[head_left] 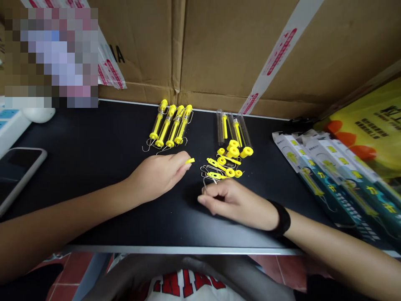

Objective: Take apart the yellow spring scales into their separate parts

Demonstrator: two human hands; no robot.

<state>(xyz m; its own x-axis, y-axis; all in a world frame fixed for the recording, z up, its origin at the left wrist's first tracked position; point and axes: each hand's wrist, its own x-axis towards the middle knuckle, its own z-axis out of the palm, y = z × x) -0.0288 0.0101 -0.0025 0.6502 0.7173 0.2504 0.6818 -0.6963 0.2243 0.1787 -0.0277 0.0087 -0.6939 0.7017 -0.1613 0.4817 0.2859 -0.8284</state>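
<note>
Currently | left fingers [184, 158] pinch yellow piece [191, 160] | right fingers [207, 202] pinch bent wire [204, 184] | carton [140, 42]: "IA"

A black band [283, 219] circles the right wrist [267, 214], and near, bold red letters [175, 284] mark a white shirt [200, 295] amid grey cloth [125, 278].

Backdrop: brown cardboard [219, 50], crossed by red-printed tape [283, 50]
Desk [94, 138]: black, with a pale front edge [175, 250]
Floor [72, 267]: reddish tiles, light joints
</note>
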